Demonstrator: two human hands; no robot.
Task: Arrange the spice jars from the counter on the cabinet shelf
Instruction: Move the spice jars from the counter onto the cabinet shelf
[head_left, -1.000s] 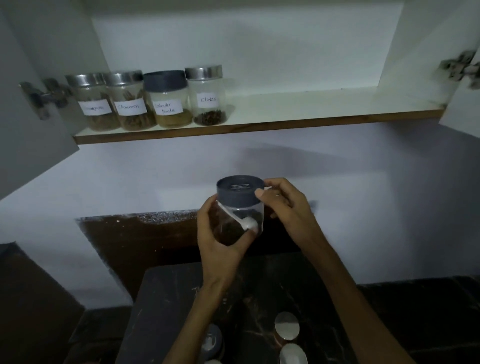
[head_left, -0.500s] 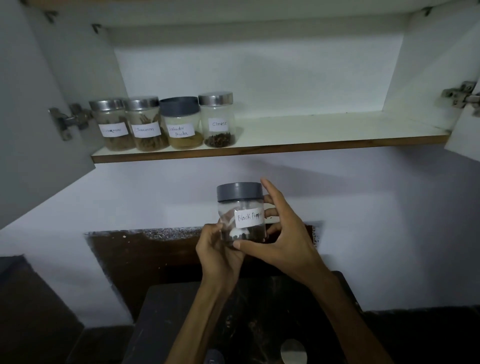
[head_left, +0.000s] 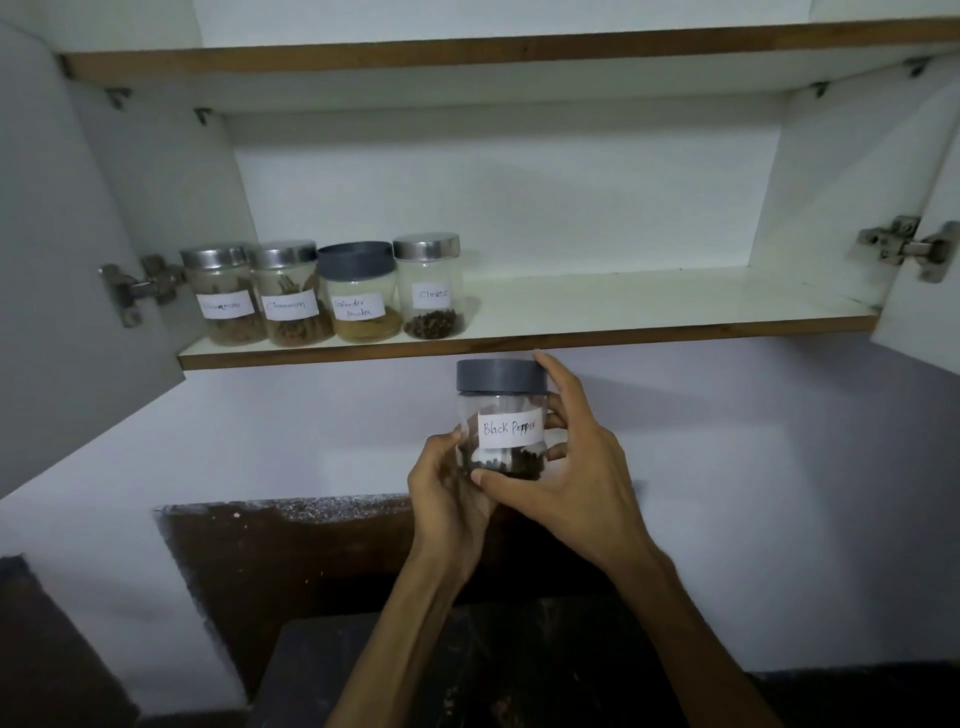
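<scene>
Both hands hold the "Black Pepper" jar (head_left: 501, 418) upright just below the shelf (head_left: 649, 306) edge: left hand (head_left: 449, 493) cupping its base, right hand (head_left: 566, 462) wrapped round its side, a finger on the grey lid. The step would go best by lifting the jar clear of the edge and setting it just right of the "Cloves" jar (head_left: 430, 288), label outward. Left of that jar stand "Coriander powder" (head_left: 358, 293) and "Cinnamon" (head_left: 290, 296); the far-left label is unclear.

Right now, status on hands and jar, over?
Both hands, left and right, grip the pepper jar, upright, just below the shelf. Four jars stand at shelf left, the cloves jar last. Space right of it open.
</scene>
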